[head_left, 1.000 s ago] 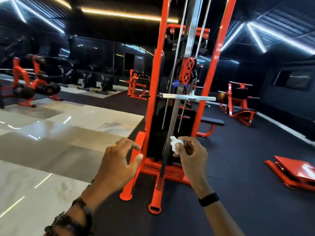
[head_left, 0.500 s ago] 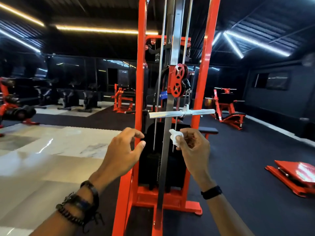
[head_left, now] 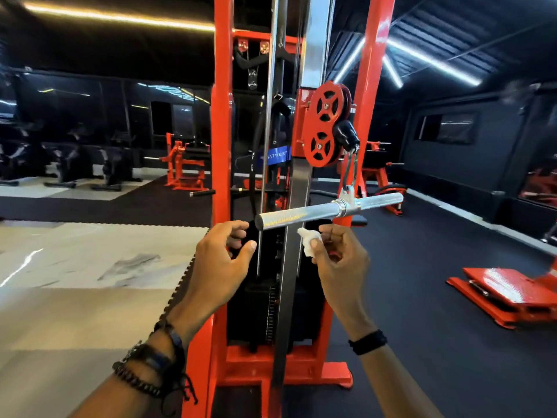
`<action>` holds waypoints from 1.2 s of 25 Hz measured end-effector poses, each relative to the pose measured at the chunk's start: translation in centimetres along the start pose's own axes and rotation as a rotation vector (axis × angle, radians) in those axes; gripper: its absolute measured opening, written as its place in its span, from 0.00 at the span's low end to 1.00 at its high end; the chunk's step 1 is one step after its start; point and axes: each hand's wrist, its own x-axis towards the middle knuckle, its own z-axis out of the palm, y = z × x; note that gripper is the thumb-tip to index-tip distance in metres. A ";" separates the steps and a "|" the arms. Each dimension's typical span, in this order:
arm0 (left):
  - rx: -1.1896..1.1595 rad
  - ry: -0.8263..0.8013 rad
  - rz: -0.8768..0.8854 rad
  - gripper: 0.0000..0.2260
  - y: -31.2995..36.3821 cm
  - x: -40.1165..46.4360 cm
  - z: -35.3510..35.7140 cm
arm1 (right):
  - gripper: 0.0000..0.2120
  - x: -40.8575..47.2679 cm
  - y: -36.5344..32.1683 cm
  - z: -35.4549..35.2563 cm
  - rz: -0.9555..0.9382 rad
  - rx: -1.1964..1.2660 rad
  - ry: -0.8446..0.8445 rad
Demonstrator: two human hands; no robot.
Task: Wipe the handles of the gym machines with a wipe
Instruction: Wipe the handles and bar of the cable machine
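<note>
Head camera looks down past two raised forearms at an orange cable machine (head_left: pixel 222 176) standing on a black rubber floor (head_left: pixel 422 297). A silver bar handle (head_left: pixel 301 213) hangs from a cable clip (head_left: pixel 349 194) below a pair of red pulley wheels (head_left: pixel 327 125), and it lies nearly level, its left end a little lower and closer to the camera. The right hand (head_left: pixel 340 260) is just under the bar, its fingers curled and pinching a small white wipe (head_left: pixel 308 241) between thumb and fingertips; the wipe sits just below the bar, close to it, and I cannot tell whether it touches the metal. The left hand (head_left: pixel 220 260) is raised just beside the bar's near end, its fingers loosely curved and spread with nothing in them, thumb pointing toward the bar end without touching it. That wrist wears dark beaded bracelets (head_left: pixel 144 375), and the right wrist carries a black band (head_left: pixel 368 342). Behind the bar, the machine's black weight stack (head_left: pixel 265 312) sits between the orange uprights. To the left the floor turns to pale glossy tiles (head_left: pixel 75 267). Farther back stand more orange machines (head_left: pixel 184 164), and a low orange platform (head_left: pixel 506 294) lies on the rubber floor at the right.
</note>
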 end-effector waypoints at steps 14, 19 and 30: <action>-0.353 -0.209 0.038 0.14 -6.6 7.9 3.9 | 0.07 12.3 10.5 0.2 -0.151 -0.473 0.277; -0.419 -0.230 0.003 0.14 -7.1 8.2 4.6 | 0.07 11.4 10.8 2.3 -0.165 -0.463 0.242; -0.450 -0.227 0.020 0.13 -8.5 8.0 5.4 | 0.10 3.3 6.1 10.2 -0.389 -0.337 -0.232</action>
